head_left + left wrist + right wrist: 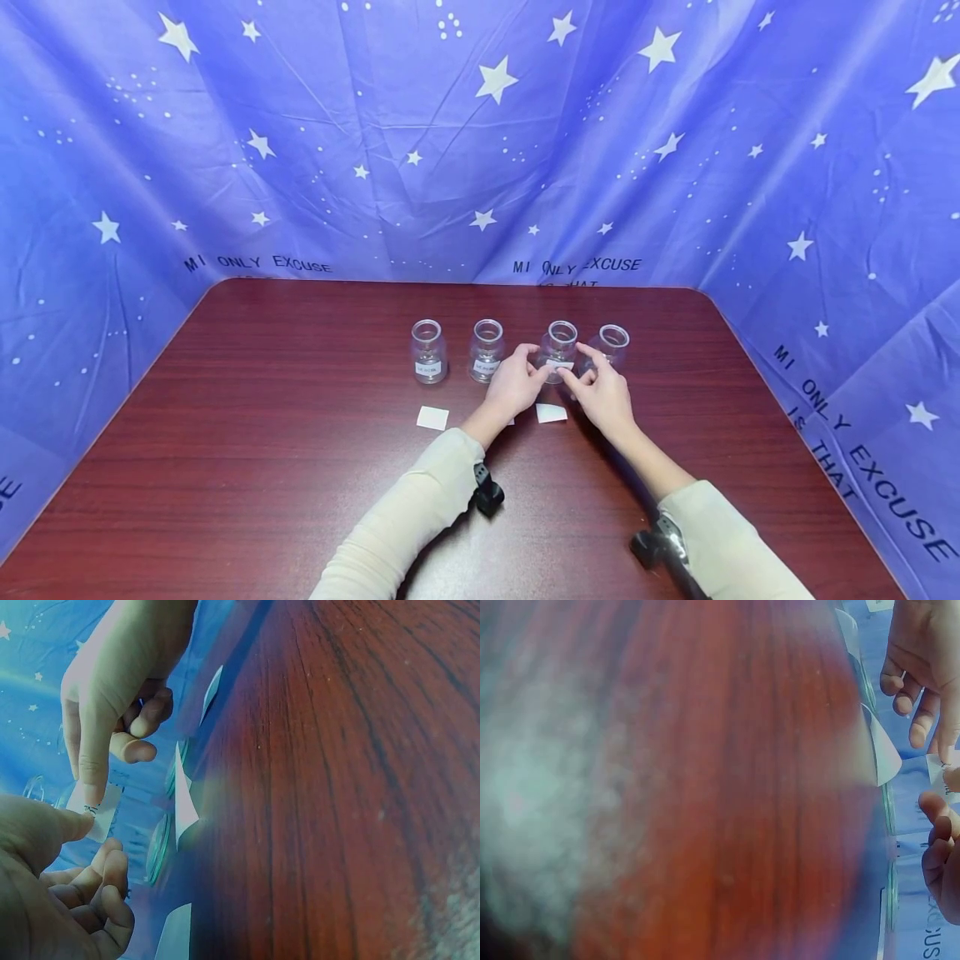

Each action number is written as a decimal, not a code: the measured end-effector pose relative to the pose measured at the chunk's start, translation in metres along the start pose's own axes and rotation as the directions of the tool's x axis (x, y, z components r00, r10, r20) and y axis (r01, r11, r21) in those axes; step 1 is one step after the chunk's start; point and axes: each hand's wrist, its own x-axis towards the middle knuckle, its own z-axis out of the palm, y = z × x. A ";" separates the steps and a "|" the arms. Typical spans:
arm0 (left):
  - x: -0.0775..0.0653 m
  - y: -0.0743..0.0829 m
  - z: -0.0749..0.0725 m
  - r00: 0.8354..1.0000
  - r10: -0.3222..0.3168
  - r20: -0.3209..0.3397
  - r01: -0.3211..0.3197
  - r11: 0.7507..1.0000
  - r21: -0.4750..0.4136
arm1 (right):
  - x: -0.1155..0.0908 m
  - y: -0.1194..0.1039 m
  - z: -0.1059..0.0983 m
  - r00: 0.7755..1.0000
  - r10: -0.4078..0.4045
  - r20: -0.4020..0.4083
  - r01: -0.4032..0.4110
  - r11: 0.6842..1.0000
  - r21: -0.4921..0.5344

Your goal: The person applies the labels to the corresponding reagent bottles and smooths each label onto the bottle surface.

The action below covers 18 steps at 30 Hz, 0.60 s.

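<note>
A clear glass jar (pixel 562 339) stands upright between both hands, with a white label (pixel 559 364) on its front. My left hand (pixel 516 385) holds the jar from the left, its thumb on the label and its index finger along the jar's side. From the right, my right hand (pixel 606 398) holds the same jar, thumb on the label's other end and index finger near the jar's shoulder. In the left wrist view, both thumbs touch the label (pixel 109 817), which bears dark print. The other fingers of both hands are bent, clear of the label.
Left of the hands stand two labelled glass jars (pixel 428 350) (pixel 487 346). Another jar (pixel 614 337) sits close on the right, partly hidden by the right hand. White paper pieces (pixel 432 417) (pixel 552 412) lie in front on the dark red table (pixel 262 467). Starry blue cloth (pixel 420 192) hangs behind.
</note>
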 end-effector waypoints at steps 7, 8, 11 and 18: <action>0.000 0.000 0.000 1.000 -0.010 0.005 0.010 1.000 -0.003 | 0.002 0.001 -0.001 1.000 -0.020 -0.010 0.020 1.000 0.002; 0.000 0.000 0.000 1.000 -0.011 0.004 0.011 1.000 0.000 | 0.002 0.002 -0.002 1.000 -0.029 -0.011 0.029 1.000 0.004; 0.000 0.000 -0.001 1.000 -0.011 0.001 0.011 1.000 0.004 | 0.003 0.004 -0.003 0.998 -0.056 -0.023 0.057 0.998 0.009; 0.000 0.000 0.000 1.000 -0.022 -0.002 0.022 1.000 0.002 | 0.003 0.003 -0.006 0.997 -0.073 -0.015 0.074 0.996 0.042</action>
